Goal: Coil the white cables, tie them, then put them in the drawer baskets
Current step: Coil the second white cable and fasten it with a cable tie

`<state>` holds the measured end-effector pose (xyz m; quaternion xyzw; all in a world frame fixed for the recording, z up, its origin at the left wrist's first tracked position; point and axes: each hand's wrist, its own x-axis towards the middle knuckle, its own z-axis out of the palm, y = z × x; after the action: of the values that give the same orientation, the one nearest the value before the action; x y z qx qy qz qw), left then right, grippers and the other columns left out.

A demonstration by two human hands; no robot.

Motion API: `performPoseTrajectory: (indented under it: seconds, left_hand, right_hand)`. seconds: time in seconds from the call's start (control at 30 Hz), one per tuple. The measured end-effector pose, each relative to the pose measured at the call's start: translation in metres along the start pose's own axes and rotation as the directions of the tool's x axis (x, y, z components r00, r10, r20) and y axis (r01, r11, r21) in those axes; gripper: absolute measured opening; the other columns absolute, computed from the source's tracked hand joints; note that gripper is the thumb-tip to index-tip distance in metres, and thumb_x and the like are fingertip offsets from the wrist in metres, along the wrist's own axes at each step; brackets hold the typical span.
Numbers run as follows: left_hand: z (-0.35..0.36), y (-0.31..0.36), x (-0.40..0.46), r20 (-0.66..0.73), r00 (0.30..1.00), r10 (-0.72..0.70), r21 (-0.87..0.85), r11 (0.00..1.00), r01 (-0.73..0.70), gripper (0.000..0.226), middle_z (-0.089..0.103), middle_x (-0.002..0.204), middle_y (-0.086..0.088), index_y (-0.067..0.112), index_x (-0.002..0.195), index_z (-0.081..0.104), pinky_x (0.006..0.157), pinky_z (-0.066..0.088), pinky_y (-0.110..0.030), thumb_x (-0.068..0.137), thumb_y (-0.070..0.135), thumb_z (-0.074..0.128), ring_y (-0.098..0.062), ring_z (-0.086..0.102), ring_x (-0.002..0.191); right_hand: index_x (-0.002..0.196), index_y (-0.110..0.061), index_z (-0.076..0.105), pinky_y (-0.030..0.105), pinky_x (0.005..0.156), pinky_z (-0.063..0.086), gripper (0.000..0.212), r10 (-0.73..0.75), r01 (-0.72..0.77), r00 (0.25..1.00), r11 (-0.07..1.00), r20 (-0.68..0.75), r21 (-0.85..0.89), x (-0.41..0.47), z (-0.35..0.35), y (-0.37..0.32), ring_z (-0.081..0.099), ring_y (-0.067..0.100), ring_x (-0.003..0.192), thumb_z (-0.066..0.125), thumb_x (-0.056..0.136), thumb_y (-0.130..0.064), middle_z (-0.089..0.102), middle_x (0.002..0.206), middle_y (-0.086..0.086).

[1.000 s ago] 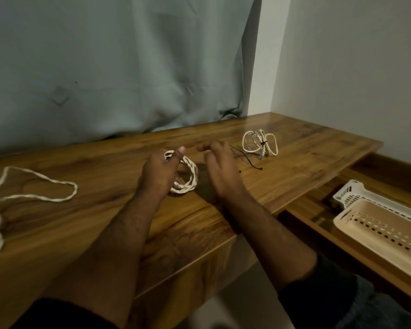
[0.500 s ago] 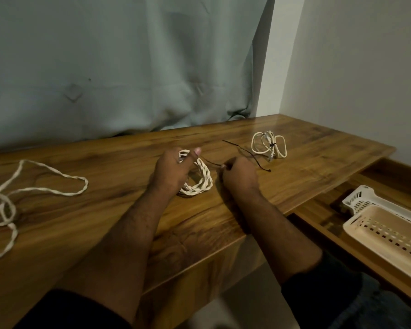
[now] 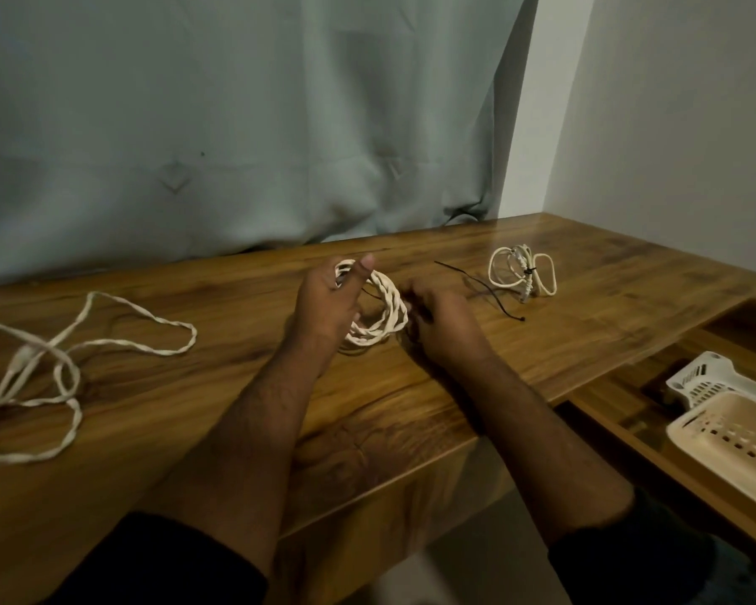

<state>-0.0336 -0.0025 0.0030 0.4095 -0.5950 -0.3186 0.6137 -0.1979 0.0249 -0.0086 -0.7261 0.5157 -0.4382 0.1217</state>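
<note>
White cables are the concern, and the coiled cable [image 3: 378, 314] is lying near the middle of the bench [image 3: 585, 307], with the left hand [image 3: 328, 305] gripping its near-left side, thumb hooked over the top of the loops. Compared with half a second ago, the right hand [image 3: 439, 314] is now pressing closer against the coil's right edge, fingers curled on what seems to be a thin black tie [image 3: 485, 290] trailing right of the coil; judging by this, tying is beginning. Right of the coil a tied bundle [image 3: 522, 275] is waiting; left of it a loose cable [image 3: 62, 364] is sprawling, cut off at the frame edge. Baskets [image 3: 725, 430], far right of the coil, are only partly showing, and the right fingertips are hidden.
</note>
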Motion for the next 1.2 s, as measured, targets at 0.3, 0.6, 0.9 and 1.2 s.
performPoseTrajectory:
  seconds: [0.3, 0.6, 0.9, 1.2]
  left_hand:
    - [0.002, -0.007, 0.001, 0.186, 0.982, -0.021, -0.025, 0.999, 0.026, 0.027, 0.059, 0.075, -0.008, 0.019, 0.084, 0.061, 0.054, 0.049, -0.035, 0.094, 0.043, 0.07, -0.006, 0.05, 0.046]
    - [-0.002, 0.001, -0.002, 0.156, 0.983, -0.098, -0.085, 0.99, 0.112, 0.025, 0.06, 0.055, 0.007, 0.018, 0.09, 0.063, 0.048, 0.047, -0.028, 0.099, 0.042, 0.063, -0.01, 0.047, 0.042]
    - [-0.005, 0.006, 0.002, 0.08, 0.977, -0.196, -0.297, 0.931, 0.211, 0.033, 0.064, 0.07, -0.001, 0.019, 0.084, 0.063, 0.044, 0.041, -0.02, 0.098, 0.049, 0.061, -0.009, 0.044, 0.044]
    - [0.0, 0.008, -0.003, 0.154, 0.953, -0.261, -0.215, 0.933, 0.29, 0.031, 0.071, 0.08, 0.008, 0.022, 0.097, 0.068, 0.047, 0.038, -0.021, 0.096, 0.053, 0.063, -0.009, 0.042, 0.05]
  right_hand:
    - [0.101, -0.008, 0.07, 0.035, 0.08, 0.052, 0.019, 0.045, -0.05, 0.999, 0.977, 0.03, 0.206, 0.0, -0.001, 0.008, 0.067, 0.016, 0.083, 0.052, 0.104, -0.008, 0.075, 0.09, 0.003]
    - [0.102, -0.019, 0.074, 0.029, 0.082, 0.052, 0.021, 0.074, -0.074, 0.997, 0.997, 0.018, 0.008, 0.005, 0.0, 0.011, 0.068, 0.012, 0.091, 0.055, 0.101, -0.009, 0.075, 0.094, -0.004]
    - [0.097, -0.017, 0.077, 0.023, 0.079, 0.052, 0.028, 0.021, -0.015, 0.997, 0.997, 0.077, -0.081, 0.002, 0.004, 0.005, 0.07, 0.008, 0.087, 0.058, 0.09, 0.003, 0.077, 0.091, -0.004]
    - [0.103, -0.014, 0.078, 0.024, 0.076, 0.046, 0.02, 0.066, -0.066, 0.998, 0.996, -0.01, -0.052, 0.003, 0.001, 0.005, 0.068, 0.015, 0.085, 0.064, 0.092, -0.005, 0.077, 0.092, 0.002]
